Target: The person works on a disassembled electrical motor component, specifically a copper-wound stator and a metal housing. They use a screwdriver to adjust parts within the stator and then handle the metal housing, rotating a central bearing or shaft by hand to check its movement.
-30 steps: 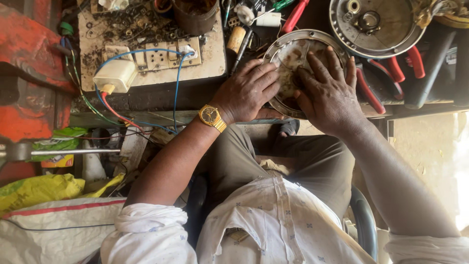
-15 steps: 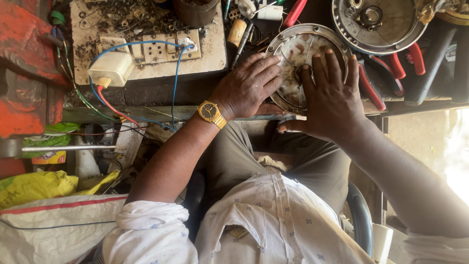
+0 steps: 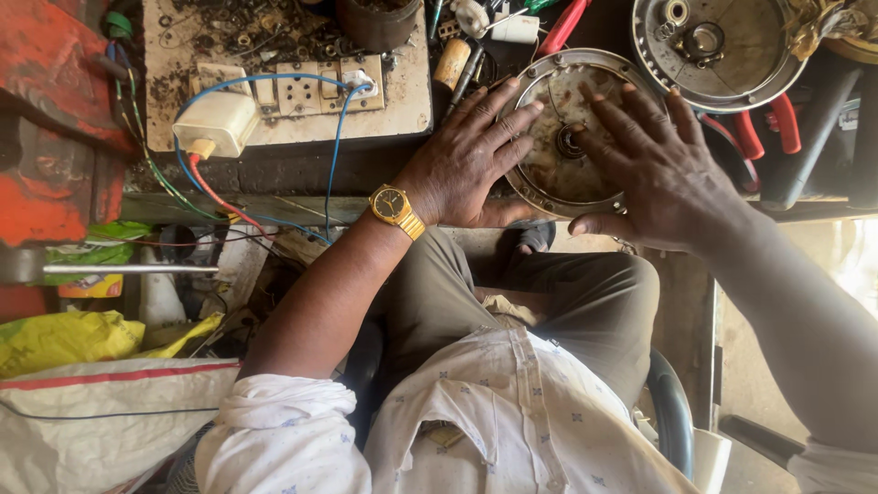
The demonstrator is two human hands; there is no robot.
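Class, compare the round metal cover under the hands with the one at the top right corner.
The cover under the hands is held by the left hand and right hand; the corner cover lies untouched. The held one sits nearer the bench edge. Both are round, grimy metal.

Hidden and cut off around the disc

Both hands (image 3: 476, 165) (image 3: 654, 169) cover much of the disc (image 3: 558, 174); above it, a second disc (image 3: 722, 46) and the red-handled pliers (image 3: 567, 23) run off the top edge.
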